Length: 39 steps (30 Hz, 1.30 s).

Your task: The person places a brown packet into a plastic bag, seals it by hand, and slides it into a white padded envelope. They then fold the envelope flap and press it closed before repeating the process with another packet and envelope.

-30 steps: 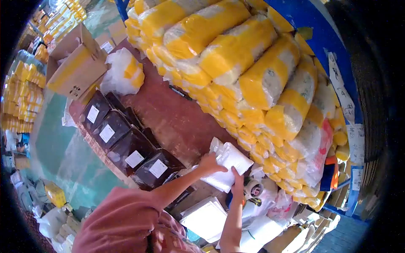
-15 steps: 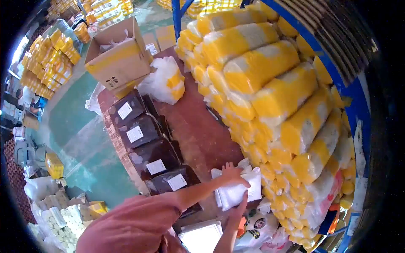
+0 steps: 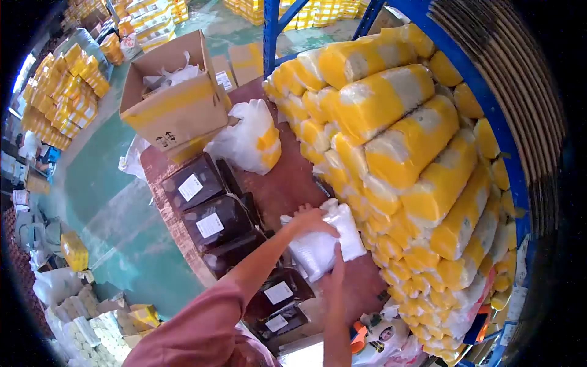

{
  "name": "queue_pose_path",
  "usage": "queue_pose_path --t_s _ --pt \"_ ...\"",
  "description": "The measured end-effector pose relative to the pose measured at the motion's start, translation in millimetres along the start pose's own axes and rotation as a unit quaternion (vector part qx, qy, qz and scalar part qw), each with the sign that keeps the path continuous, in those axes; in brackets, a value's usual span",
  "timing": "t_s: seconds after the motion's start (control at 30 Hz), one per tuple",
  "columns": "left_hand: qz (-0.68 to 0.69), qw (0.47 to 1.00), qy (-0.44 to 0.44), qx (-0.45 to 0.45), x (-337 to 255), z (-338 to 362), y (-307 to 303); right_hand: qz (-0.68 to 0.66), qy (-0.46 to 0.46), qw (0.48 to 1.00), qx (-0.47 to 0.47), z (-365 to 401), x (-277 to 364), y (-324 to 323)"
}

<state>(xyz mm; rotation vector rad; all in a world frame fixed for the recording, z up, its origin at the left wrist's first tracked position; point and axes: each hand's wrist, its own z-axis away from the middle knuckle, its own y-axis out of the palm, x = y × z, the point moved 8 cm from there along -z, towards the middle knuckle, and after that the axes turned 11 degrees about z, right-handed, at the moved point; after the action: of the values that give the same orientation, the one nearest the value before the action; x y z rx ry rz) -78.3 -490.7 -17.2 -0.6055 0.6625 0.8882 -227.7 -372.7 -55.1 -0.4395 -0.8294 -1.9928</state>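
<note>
White packs (image 3: 315, 254) are now lying farther along the table (image 3: 275, 189) than half a second ago, between black packs (image 3: 229, 211) and yellow rolls (image 3: 400, 147), so handling is shifting farward. Left hand (image 3: 310, 221) is resting over them, fingers spreading; right hand (image 3: 335, 275) is touching their near edge (grip hidden, cannot tell).

There are two hands (image 3: 313, 221) and four dark packs (image 3: 222, 215) (visibly labelled).

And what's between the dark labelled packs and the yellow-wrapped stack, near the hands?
Head view: white plastic packaging, left hand and right hand at it, plus red tabletop.
</note>
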Motion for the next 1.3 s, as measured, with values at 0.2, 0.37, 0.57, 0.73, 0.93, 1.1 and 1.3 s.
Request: queue_pose_path --t_s 0.2,0.37,0.57,0.73,0.93,1.1,1.3 --pt "0.157 0.987 -0.003 -0.023 17.0 -11.3 -67.8 0.103 -0.005 0.993 0.062 -28.6 16.8 74.5" --pt "0.331 0.943 -0.003 0.028 -3.7 17.5 -142.1 0.154 -0.056 0.985 0.052 -70.7 17.8 131.2" --pt "0.159 0.985 0.059 -0.042 2.6 -17.0 -196.6 0.087 -0.057 0.993 0.064 -107.2 5.0 183.1" --pt "-0.102 0.974 0.112 -0.170 -2.9 -25.4 -206.9 0.037 -0.023 0.993 0.108 -96.7 -6.3 196.4" --pt "-0.082 0.881 0.331 -0.329 -34.5 137.2 -186.0 0.215 -0.066 0.973 0.060 24.2 52.8 98.4" --pt "0.027 0.928 0.290 -0.232 28.0 258.5 -77.2 0.250 -0.151 0.955 -0.043 143.9 17.3 -127.8" --pt "-0.162 0.945 0.242 -0.147 58.0 280.5 36.8 0.083 -0.057 0.983 -0.153 263.6 -105.0 -218.9"
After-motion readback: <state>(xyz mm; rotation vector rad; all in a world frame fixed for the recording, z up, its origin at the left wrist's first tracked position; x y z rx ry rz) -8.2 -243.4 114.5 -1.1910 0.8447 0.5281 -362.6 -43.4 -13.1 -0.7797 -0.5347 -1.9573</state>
